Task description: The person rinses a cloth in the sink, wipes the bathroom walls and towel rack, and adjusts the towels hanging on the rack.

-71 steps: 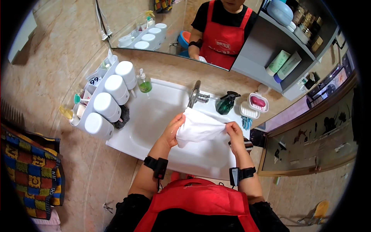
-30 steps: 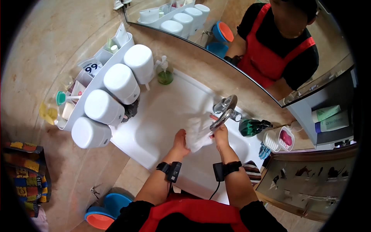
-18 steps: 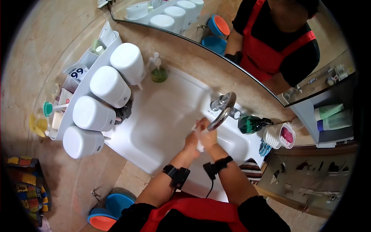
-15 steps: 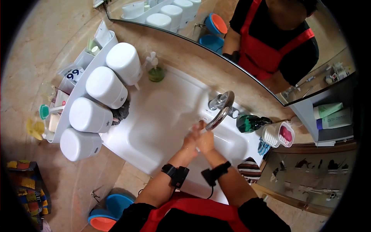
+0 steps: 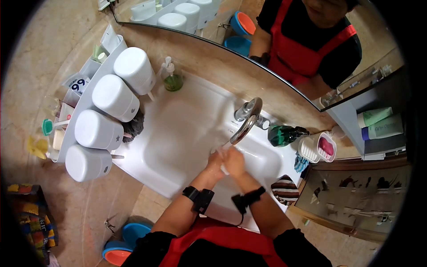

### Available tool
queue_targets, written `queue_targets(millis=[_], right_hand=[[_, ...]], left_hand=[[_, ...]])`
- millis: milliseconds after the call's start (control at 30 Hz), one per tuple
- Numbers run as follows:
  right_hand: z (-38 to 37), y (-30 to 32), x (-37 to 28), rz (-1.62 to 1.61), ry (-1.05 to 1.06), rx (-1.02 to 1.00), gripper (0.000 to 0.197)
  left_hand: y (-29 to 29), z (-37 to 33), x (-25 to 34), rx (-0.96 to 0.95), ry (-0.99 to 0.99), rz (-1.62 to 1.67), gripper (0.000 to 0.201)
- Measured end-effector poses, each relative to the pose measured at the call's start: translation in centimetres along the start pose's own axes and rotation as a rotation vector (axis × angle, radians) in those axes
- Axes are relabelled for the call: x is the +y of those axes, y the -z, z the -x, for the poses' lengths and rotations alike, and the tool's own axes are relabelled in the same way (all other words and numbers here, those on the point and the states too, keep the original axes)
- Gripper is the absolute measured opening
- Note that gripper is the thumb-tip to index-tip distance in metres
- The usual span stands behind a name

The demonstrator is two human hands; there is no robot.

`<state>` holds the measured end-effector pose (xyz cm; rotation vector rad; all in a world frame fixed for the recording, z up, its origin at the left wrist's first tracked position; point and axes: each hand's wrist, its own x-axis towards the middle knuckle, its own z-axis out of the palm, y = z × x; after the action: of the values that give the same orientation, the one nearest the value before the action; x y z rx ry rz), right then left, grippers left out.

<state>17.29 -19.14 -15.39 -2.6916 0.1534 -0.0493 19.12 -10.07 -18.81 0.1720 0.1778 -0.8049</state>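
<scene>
Both hands meet under the curved chrome faucet (image 5: pixel 247 127), over the white washbasin (image 5: pixel 171 133). A thin stream of water seems to fall between them. My right hand (image 5: pixel 234 161) has its fingers curled, and whatever it grips, if anything, is hidden. Close against it is my left hand (image 5: pixel 214 168), its fingers smeared by water and motion. A small white patch shows between the hands; I cannot tell whether it is an object, foam or the basin. Black straps with small devices circle both wrists.
White cup-like holders (image 5: pixel 115 98) line a wall rack at the left. A green soap pump bottle (image 5: pixel 172 81) stands on the far rim. To the right are a dark green bottle (image 5: pixel 284 135), a soap dish (image 5: pixel 310 149) with pink soap, and a striped cloth (image 5: pixel 285 190). A mirror is beyond.
My hands have come closer together under the faucet, and my right hand's fingers have curled in. The whole view has shifted slightly.
</scene>
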Motion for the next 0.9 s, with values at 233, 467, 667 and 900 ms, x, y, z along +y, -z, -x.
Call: queue_targets(millis=[233, 467, 667, 900], right_hand=[[-2.4, 2.4, 2.0, -1.35, -0.625, -0.091, 0.024], [-1.3, 5.9, 2.3, -0.556, -0.346, 0.238, 0.044], [-3.4, 7.4, 4.3, -0.244, 0.09, 0.3, 0.047], [-0.1, 7.7, 3.4, -0.693, -0.115, 0.068, 0.049]], left_hand=[[-4.9, 1.6, 2.4, 0.311, -0.17, 0.109, 0.038], [-4.8, 0.1, 1.5, 0.528, -0.212, -0.18, 0.027], [-3.3, -0.8, 1.3, 0.628, -0.189, -0.351, 0.031], [-5.7, 0.2, 0.1, 0.354, -0.109, -0.045, 0.038]])
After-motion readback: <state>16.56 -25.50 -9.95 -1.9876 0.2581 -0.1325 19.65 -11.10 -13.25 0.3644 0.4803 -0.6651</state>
